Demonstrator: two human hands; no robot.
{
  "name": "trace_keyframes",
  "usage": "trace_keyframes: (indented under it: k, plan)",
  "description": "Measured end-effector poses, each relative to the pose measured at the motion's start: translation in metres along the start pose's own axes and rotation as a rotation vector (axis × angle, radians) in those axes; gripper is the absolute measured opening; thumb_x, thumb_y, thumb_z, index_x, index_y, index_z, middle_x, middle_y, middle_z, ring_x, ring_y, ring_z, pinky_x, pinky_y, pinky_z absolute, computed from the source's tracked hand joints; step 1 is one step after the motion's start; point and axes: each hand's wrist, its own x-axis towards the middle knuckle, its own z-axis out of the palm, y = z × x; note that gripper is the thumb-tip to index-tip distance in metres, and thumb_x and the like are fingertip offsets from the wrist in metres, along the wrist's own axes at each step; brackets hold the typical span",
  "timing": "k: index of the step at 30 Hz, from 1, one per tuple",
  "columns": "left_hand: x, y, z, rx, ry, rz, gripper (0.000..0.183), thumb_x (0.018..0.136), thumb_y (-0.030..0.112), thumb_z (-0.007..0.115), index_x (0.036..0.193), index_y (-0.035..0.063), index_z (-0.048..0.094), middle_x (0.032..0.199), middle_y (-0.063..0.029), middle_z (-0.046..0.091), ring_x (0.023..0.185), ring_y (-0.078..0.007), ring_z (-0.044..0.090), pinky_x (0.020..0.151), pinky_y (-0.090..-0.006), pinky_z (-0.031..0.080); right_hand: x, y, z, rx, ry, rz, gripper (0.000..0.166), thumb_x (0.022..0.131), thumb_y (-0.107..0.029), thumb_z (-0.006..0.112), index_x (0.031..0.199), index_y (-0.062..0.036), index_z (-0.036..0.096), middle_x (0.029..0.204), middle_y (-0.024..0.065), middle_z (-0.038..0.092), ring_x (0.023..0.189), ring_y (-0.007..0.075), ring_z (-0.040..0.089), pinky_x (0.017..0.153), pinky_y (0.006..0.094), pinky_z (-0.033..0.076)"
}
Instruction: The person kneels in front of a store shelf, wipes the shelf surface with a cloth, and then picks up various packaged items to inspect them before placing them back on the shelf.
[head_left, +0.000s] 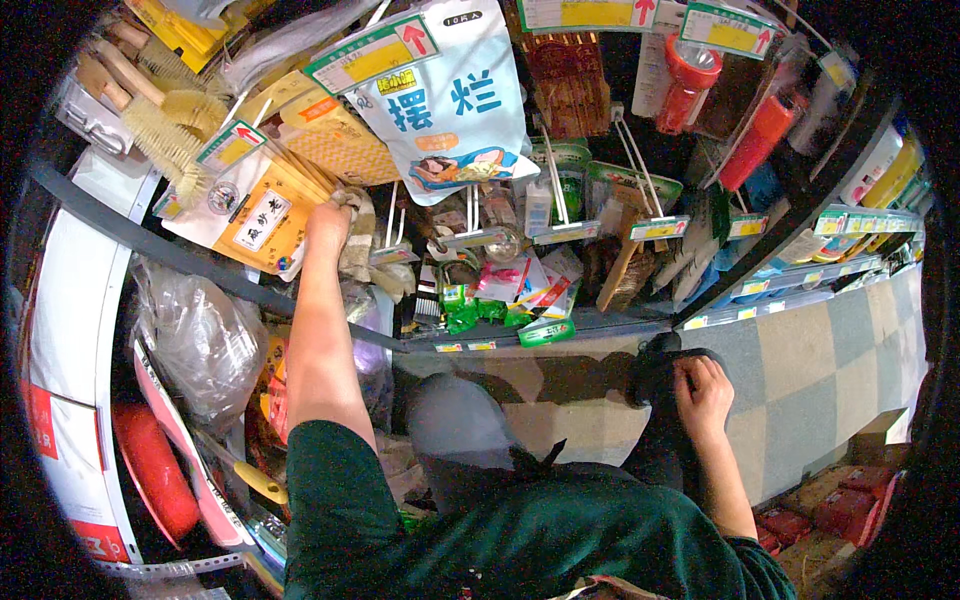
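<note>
My left hand (328, 229) reaches up to the hanging goods and lies against the right edge of an orange-and-white packet (251, 214). Its fingertips are hidden, so whether they grip the packet is unclear. Striped beige and grey fabric items (356, 236) hang right beside that hand. Behind the front packet, more orange packets overlap in a stack. My right hand (705, 394) is loosely curled with nothing visible in it, beside my dark-clad leg and above the tiled floor, away from the shelf.
A large light-blue pouch (457, 112) hangs at the top centre. Bristle brushes (161, 135) hang upper left, red flashlights (682, 86) upper right. Several price-tagged hooks (555, 176) jut out. A dark shelf edge (187, 262) crosses below my left hand. Red packages (844, 502) lie lower right.
</note>
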Motion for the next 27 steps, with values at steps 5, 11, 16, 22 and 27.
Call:
trace_keyframes:
  k: [5, 11, 16, 22, 27]
  plan:
    - [-0.054, 0.008, -0.024, -0.171, 0.018, -0.093, 0.031, 0.079, 0.026, 0.061, 0.087, -0.0037, 0.067, 0.081, -0.0221, 0.066, 0.079, -0.0322, 0.064, 0.072, -0.0397, 0.049, -0.002, -0.006, -0.004, 0.018, -0.012, -0.014, 0.006, 0.078, -0.008, 0.062, 0.082, -0.0045, 0.06, 0.08, 0.0107, 0.06, 0.076, 0.0322, 0.059, 0.065, 0.0403, 0.047]
    - [-0.11, 0.024, -0.031, -0.974, 0.173, -0.254, 0.017, 0.082, 0.015, 0.063, 0.077, -0.0012, 0.063, 0.071, -0.0005, 0.057, 0.068, -0.0114, 0.051, 0.063, -0.0289, 0.041, -0.007, -0.004, -0.005, 0.024, 0.012, -0.025, 0.007, 0.078, -0.011, 0.063, 0.081, -0.0054, 0.061, 0.079, 0.0113, 0.059, 0.076, 0.0329, 0.058, 0.065, 0.0418, 0.048]
    - [-0.109, 0.015, -0.013, -1.05, 0.345, -0.392, 0.016, 0.083, 0.012, 0.064, 0.087, -0.0028, 0.066, 0.079, -0.0031, 0.063, 0.072, -0.0118, 0.055, 0.067, -0.0264, 0.044, -0.011, -0.001, -0.003, 0.017, 0.057, -0.055, 0.007, 0.077, -0.012, 0.064, 0.079, -0.006, 0.061, 0.076, 0.0108, 0.058, 0.073, 0.0326, 0.058, 0.064, 0.042, 0.048]
    - [-0.116, 0.029, 0.003, -1.349, 0.587, -0.369, 0.018, 0.088, 0.014, 0.061, 0.094, -0.0034, 0.063, 0.087, -0.0052, 0.064, 0.073, -0.0121, 0.056, 0.066, -0.0267, 0.046, -0.015, 0.001, -0.009, 0.005, 0.052, -0.015, 0.007, 0.078, -0.012, 0.064, 0.08, -0.0062, 0.061, 0.077, 0.0108, 0.059, 0.073, 0.0322, 0.058, 0.064, 0.042, 0.048]
    - [-0.132, -0.037, 0.021, -1.972, 0.528, -0.466, 0.022, 0.093, 0.027, 0.055, 0.096, 0.0064, 0.061, 0.088, -0.0039, 0.062, 0.081, -0.0157, 0.058, 0.076, -0.0322, 0.045, -0.015, -0.001, -0.011, 0.003, 0.041, -0.015, 0.007, 0.078, -0.013, 0.064, 0.08, -0.0061, 0.062, 0.079, 0.0106, 0.06, 0.075, 0.0321, 0.059, 0.065, 0.0412, 0.048]
